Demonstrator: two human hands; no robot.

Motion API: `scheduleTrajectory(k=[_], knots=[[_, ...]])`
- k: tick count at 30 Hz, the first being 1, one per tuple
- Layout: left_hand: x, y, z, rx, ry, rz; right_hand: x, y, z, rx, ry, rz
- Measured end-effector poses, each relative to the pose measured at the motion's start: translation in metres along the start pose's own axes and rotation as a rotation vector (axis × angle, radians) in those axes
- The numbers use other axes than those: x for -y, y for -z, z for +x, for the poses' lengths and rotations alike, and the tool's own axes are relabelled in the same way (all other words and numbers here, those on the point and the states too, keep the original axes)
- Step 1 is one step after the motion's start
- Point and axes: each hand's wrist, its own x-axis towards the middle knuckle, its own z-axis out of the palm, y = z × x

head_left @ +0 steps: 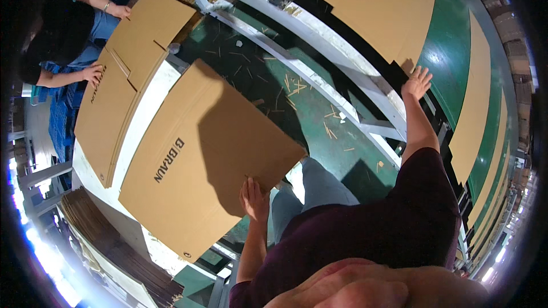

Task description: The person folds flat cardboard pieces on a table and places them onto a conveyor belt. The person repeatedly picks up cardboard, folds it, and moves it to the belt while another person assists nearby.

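Note:
A flat brown cardboard sheet with dark print lies partly on a white table, its near corner jutting out in front of my legs. My left hand is closed on its near edge, fingers on top, and my shadow falls across it. Out to the right, my right hand is open with fingers spread, holding nothing. It hovers by the near corner of another cardboard sheet, above the edge of a green conveyor belt. Whether the fingertips touch anything there I cannot tell.
Across the white table, a co-worker's hands rest on stacked slotted cardboard. A grey metal frame runs alongside the conveyor. Cardboard scraps litter the green floor. More sheets lie along the belt; blue pallets stand at left.

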Motion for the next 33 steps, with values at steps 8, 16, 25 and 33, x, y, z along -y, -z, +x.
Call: scheduleTrajectory(k=[8,16,25,33], knots=[[-0.003,0.014,0.001,0.048,0.039,-0.039,0.087,-0.039,0.095,-0.401,0.637,0.495],[-0.003,0.001,-0.003,0.011,0.049,-0.037,0.019,0.249,0.012,-0.56,0.837,1.025],[-0.011,0.016,-0.001,0.008,0.047,-0.113,-0.029,0.319,0.136,-0.784,0.116,1.309],[-0.009,0.023,-0.001,0.1,0.09,-0.06,0.193,0.02,0.057,0.931,-0.165,1.656]])
